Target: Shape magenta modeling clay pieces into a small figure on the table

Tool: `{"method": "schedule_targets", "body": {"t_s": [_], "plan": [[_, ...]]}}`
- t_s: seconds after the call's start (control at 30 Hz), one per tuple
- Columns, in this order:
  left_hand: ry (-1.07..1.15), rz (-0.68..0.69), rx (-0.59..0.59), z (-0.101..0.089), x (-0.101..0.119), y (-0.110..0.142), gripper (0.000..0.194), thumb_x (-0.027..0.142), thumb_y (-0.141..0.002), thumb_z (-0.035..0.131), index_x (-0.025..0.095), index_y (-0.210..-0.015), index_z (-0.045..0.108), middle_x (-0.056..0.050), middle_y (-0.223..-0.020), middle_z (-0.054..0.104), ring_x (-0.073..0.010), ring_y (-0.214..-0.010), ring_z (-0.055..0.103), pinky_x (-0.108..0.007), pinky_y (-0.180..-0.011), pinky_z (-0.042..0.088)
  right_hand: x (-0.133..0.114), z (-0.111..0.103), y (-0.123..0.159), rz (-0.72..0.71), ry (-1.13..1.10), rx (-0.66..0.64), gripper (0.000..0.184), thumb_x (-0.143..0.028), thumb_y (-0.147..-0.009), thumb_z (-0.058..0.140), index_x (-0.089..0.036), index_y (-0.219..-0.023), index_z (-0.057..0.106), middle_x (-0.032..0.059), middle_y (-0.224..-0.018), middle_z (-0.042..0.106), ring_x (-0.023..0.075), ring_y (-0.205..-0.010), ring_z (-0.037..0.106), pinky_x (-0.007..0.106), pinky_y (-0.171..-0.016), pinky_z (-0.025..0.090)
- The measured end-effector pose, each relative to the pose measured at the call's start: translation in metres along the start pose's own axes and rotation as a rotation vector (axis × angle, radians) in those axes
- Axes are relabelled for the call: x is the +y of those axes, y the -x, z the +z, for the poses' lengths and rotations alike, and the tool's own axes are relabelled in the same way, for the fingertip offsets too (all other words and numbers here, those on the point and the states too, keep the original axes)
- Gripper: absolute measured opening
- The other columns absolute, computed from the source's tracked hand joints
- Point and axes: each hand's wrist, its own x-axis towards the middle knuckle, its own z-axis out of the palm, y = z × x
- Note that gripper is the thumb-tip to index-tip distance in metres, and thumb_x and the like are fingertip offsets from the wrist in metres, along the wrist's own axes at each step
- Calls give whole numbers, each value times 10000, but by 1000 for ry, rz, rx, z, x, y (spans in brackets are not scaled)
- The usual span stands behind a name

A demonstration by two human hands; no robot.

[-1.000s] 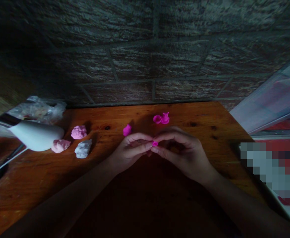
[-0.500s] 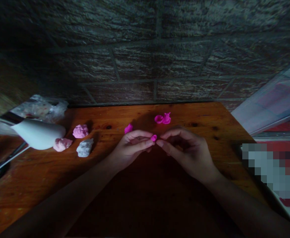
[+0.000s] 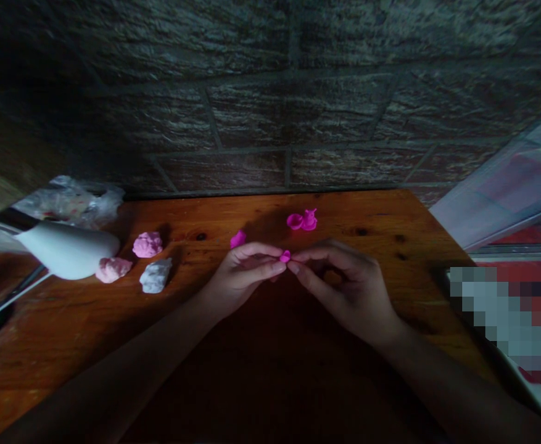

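Between thumb and fingers, my left hand (image 3: 240,277) pinches a small magenta piece of modelling clay (image 3: 285,256). My right hand (image 3: 356,290) has its thumb and forefinger closed at the right edge of the same piece. Just behind my left fingers lies a magenta clay lump (image 3: 238,238), partly covered by the hand. Farther back on the wooden table (image 3: 196,213) are a hollow, cup-like magenta clay shape (image 3: 294,221) and, touching it, a magenta clay figure (image 3: 309,219) with thin points on top.
At left lie a pink clay lump (image 3: 147,245), a paler pink lump (image 3: 113,269) and a white lump (image 3: 156,275). Beside them are a white lamp-like object (image 3: 73,246) with a cable and a crumpled plastic bag (image 3: 73,200). A brick-patterned wall (image 3: 251,117) borders the table's back.
My right thumb and forefinger have come left and met the small magenta clay piece, closing the narrow gap. My left hand keeps its pinch. The view has shifted slightly.
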Motion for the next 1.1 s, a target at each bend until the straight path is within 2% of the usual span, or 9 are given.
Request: {"method": "schedule_targets", "body": {"t_s": [0.23, 0.43, 0.53, 0.63, 0.77, 0.87, 1.1], "plan": [[0, -7, -10, 1, 0, 1, 182, 193, -671, 938, 241, -813, 835, 3, -809, 800, -82, -691, 685, -168, -623, 523, 1, -1, 2, -27, 20, -4, 39, -200, -920, 729, -227, -946, 740, 16, -849, 767, 138, -720, 708, 258, -687, 591], [-11, 2, -17, 1, 0, 0, 178, 197, -681, 935, 246, -825, 841, -7, -817, 808, -83, -678, 682, -172, -620, 525, 7, 2, 5, 212, -166, -9, 212, -298, -893, 772, -229, -1088, 729, 41, -952, 795, 165, -771, 744, 269, -638, 600], [-23, 14, -19, 0, 0, 0, 178, 203, -683, 935, 247, -828, 842, -7, -814, 809, -85, -681, 686, -169, -618, 524, 8, 2, 5, 246, -224, -11, 193, -284, -889, 773, -221, -1068, 739, 36, -936, 798, 156, -755, 742, 260, -625, 597], [-49, 25, -4, -1, -1, 0, 179, 205, -677, 939, 245, -821, 840, -6, -819, 813, -81, -671, 685, -164, -613, 525, 6, 2, 3, 201, -195, -7, 145, -254, -901, 756, -215, -1038, 735, 24, -897, 788, 141, -718, 727, 251, -620, 585], [-60, 37, 10, -1, -2, 0, 190, 203, -660, 948, 253, -808, 840, 1, -817, 816, -70, -654, 683, -159, -625, 532, 3, 0, 2, 37, -36, 13, 41, -189, -911, 734, -202, -949, 729, 1, -824, 754, 115, -674, 688, 229, -620, 552], [-63, 45, 4, -1, -3, -1, 194, 201, -658, 949, 259, -809, 841, 7, -820, 818, -65, -661, 689, -152, -640, 538, 1, -1, 2, -39, 23, 15, 52, -157, -910, 733, -191, -950, 731, 4, -836, 746, 108, -701, 685, 214, -637, 545], [-95, 65, -29, -4, -5, -1, 185, 190, -696, 927, 265, -842, 841, 9, -844, 821, -62, -674, 692, -150, -645, 535, 4, -1, 3, -21, -4, -3, 67, -167, -924, 727, -187, -988, 731, 12, -874, 738, 116, -742, 699, 231, -692, 571]]}}
